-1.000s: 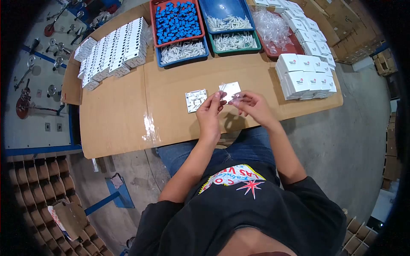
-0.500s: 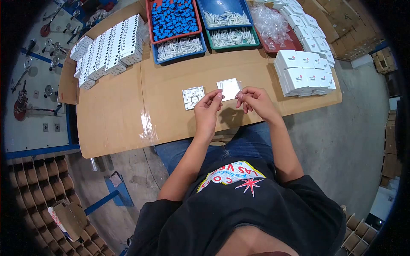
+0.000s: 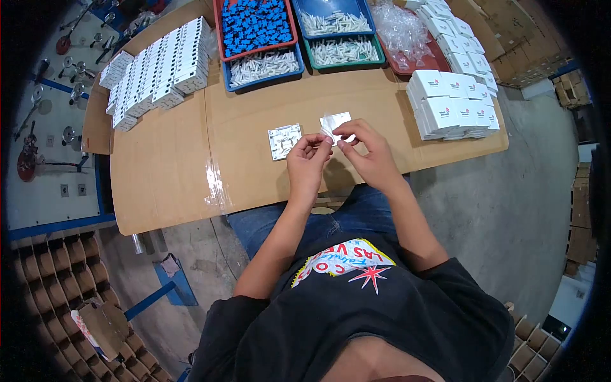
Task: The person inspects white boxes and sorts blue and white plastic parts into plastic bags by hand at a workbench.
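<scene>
My left hand [image 3: 308,164] is closed in a pinch on a small clear plastic bag [image 3: 328,121]. The fingers of my right hand [image 3: 372,156] are closed on the same bag from the other side, and the fingertips of both hands nearly meet. Just behind them a flat white square cover [image 3: 344,118] lies on the cardboard tabletop, partly hidden by the bag and fingers. To the left of my hands rests a white square base [image 3: 284,141] with its moulded inner side facing up. What the bag contains cannot be made out.
Rows of white boxes [image 3: 162,70] stand at the left of the cardboard-covered table [image 3: 165,184]. Along the back are a red tray of blue parts [image 3: 254,27], trays of white pieces [image 3: 344,52] and clear bags [image 3: 401,32]. Stacked white covers [image 3: 452,108] stand at the right.
My right hand has moved left to my left hand, and its fingers have closed on the plastic bag. The bag now shows between both hands. The view has shifted slightly.
</scene>
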Available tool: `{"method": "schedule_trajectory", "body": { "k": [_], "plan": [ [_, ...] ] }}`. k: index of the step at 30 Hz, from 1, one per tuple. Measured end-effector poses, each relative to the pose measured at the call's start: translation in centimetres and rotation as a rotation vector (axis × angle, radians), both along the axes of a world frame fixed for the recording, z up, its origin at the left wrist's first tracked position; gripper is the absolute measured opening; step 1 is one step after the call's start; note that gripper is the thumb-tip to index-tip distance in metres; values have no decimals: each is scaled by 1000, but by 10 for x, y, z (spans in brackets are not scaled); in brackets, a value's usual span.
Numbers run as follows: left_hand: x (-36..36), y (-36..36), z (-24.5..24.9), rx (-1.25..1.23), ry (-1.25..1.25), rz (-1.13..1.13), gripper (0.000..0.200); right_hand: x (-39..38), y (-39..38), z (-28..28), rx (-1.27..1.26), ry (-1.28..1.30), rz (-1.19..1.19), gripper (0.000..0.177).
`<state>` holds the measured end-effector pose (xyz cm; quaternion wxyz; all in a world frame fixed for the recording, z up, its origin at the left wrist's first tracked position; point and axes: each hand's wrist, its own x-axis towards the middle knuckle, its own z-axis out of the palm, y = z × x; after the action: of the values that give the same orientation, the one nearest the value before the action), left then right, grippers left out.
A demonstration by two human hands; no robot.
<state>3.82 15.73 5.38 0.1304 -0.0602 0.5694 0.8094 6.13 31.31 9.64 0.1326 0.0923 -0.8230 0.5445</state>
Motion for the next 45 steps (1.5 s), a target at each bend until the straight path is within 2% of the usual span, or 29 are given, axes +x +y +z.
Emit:
{"method": "schedule_trajectory", "body": {
  "k": [3,10,16,22,25,27,29,31,35,37,38,40,42,43,45],
  "plan": [
    [1,-3,-3,-65,119,-22,16,0,-6,-8,-52,-88,7,22],
    [0,-3,-8,-35,110,12,20,-3,-9,-23,-211,-185,16,26],
    [-2,-6,-15,-92,164,-38,21,0,-9,-24,-217,-238,0,25],
    [0,-11,-5,-323,301,-33,18,-3,-5,-41,-275,-298,-11,25],
    [2,-11,-3,-367,432,-23,15,-5,-3,-48,-392,-325,-28,22],
    [4,-11,0,-577,649,29,14,-5,-5,-46,-387,-333,-51,20],
    [5,-10,2,-595,675,53,14,-4,-9,-38,-382,-341,-77,19],
    [7,-8,4,-612,702,76,13,-2,-15,-25,-553,-435,-205,16],
    [17,0,6,-573,576,1,12,-1,-18,-33,-498,-334,-269,14],
    [18,5,4,-532,531,-11,11,-2,-18,-38,-341,-181,-312,12],
    [17,7,0,-473,506,3,15,-2,-18,-39,-340,-180,-310,12],
    [13,8,-4,-414,480,19,20,-2,-19,-37,-198,15,-312,11],
    [9,3,-3,171,-122,-85,40,-2,-13,-32,-118,50,-243,12],
    [8,2,0,61,-144,-137,55,-1,-11,-30,-38,84,-174,13],
    [7,1,5,113,-225,-118,50,0,-7,-27,5,84,-103,16]
  ]
}}
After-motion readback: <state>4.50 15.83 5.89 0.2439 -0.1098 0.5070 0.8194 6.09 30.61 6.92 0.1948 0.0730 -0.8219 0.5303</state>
